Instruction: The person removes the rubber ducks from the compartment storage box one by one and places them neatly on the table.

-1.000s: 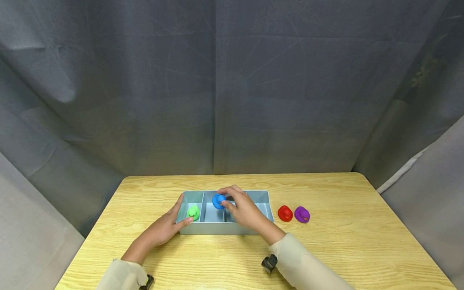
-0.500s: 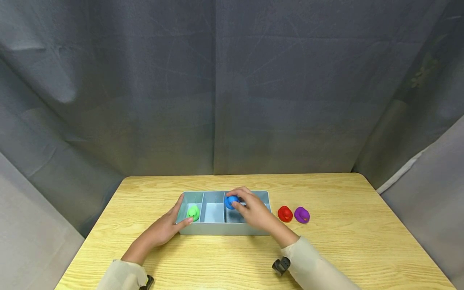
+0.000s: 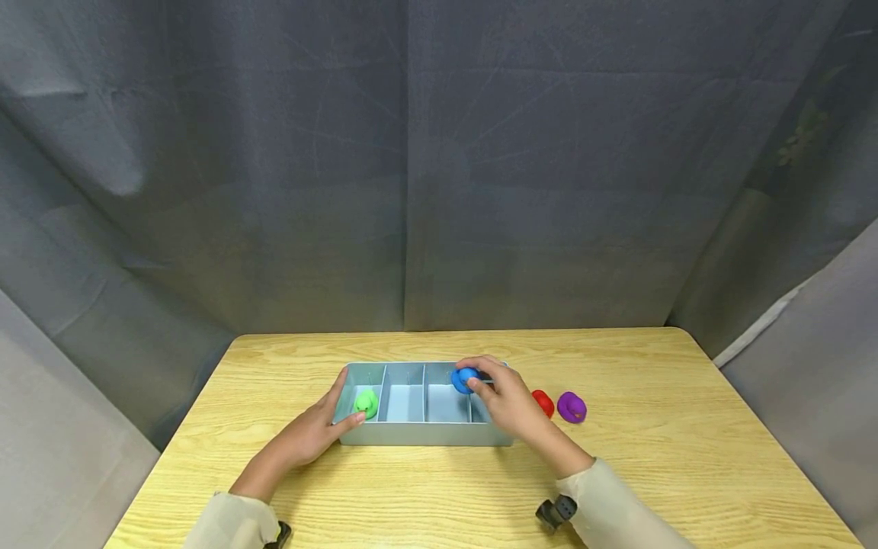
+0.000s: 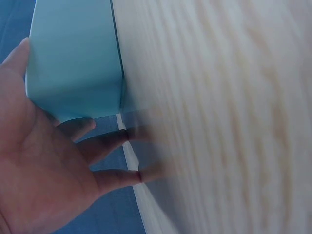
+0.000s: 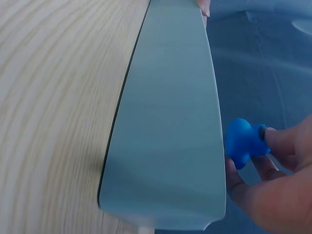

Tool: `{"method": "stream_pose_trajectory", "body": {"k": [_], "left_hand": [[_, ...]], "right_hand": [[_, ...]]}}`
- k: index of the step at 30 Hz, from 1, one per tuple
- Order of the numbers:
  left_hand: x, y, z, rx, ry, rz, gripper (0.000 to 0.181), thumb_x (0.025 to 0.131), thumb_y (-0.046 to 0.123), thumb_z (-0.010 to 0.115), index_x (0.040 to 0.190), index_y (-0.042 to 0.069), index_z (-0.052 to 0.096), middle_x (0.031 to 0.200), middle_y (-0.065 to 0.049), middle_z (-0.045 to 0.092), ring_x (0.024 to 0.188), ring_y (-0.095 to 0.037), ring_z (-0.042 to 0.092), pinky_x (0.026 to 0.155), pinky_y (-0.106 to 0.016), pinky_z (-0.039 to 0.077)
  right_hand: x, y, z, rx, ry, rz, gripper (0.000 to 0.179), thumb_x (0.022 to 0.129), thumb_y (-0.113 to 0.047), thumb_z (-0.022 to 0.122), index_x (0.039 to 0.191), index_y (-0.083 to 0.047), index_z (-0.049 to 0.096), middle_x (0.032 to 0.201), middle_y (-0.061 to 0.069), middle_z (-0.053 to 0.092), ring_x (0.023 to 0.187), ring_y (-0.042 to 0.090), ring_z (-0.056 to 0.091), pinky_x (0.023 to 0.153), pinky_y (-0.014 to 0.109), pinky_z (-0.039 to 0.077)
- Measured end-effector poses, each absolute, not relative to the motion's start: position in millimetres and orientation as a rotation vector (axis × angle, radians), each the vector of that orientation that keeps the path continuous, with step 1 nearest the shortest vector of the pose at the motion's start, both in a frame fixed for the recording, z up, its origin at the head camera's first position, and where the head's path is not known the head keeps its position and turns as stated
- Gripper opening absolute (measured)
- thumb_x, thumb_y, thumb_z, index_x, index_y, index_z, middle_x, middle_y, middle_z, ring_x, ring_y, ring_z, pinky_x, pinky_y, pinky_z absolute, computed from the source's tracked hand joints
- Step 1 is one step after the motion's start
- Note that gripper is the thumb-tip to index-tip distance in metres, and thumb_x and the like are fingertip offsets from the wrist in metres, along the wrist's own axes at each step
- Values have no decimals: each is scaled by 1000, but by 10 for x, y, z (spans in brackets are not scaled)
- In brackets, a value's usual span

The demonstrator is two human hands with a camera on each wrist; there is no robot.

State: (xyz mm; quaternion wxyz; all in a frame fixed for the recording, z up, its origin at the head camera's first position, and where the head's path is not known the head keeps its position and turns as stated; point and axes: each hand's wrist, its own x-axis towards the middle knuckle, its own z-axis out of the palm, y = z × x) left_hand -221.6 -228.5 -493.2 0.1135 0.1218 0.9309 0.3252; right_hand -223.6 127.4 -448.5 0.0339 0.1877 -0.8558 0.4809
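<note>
My right hand (image 3: 506,396) pinches a blue rubber duck (image 3: 466,378) over the right part of a grey-green divided box (image 3: 425,435). In the right wrist view the blue duck (image 5: 242,141) sits between thumb and fingers, just above the box's rim. My left hand (image 3: 315,429) rests against the box's left end, thumb over the front corner and fingers fairly straight. The left wrist view shows that hand (image 4: 44,151) touching the box's end wall (image 4: 75,58). A green rubber duck (image 3: 366,402) lies in the leftmost compartment, near the left thumb.
To the right of the box, a red duck (image 3: 544,402), partly hidden by the right hand, and a purple duck (image 3: 571,407) lie on the wooden table (image 3: 411,496). Grey curtains (image 3: 439,191) hang behind and at both sides.
My right hand has carried the blue duck rightward, from above the second compartment to near the divider of the rightmost one. The left hand, box and green duck have stayed in place.
</note>
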Motion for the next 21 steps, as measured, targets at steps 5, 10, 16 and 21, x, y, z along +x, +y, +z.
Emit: {"method": "stream_pose_trajectory", "body": {"k": [5,10,16,21], "left_hand": [[-2214,-2287,-4931,361,2723,963,89,104,63,46,164,36,-13,170,-21,11,151,-50,25,116,-70,26],[-2220,-2297,-4950,367,2725,961,90,103,66,45,164,37,-14,170,-21,11,151,-50,26,115,-70,27],[-2222,-2298,-4950,364,2717,967,90,103,66,45,164,37,-14,171,-20,11,151,-50,26,116,-70,26],[-2220,-2291,-4940,363,2716,966,89,104,64,45,165,36,-13,171,-20,10,151,-50,25,116,-70,26]], "right_hand": [[-2200,1378,-4499,534,-2621,1470,29,103,-2,60,129,-12,69,132,9,65,116,28,63,102,50,53],[-2184,1487,-4517,526,-2622,1462,28,103,-1,59,129,-8,69,131,10,65,117,29,63,101,48,54],[-2156,1620,-4539,527,-2634,1452,28,103,0,58,129,-6,68,127,11,65,118,30,64,100,47,54],[-2120,1749,-4553,532,-2625,1432,31,102,2,60,132,-4,67,128,12,65,118,30,65,98,43,56]]}}
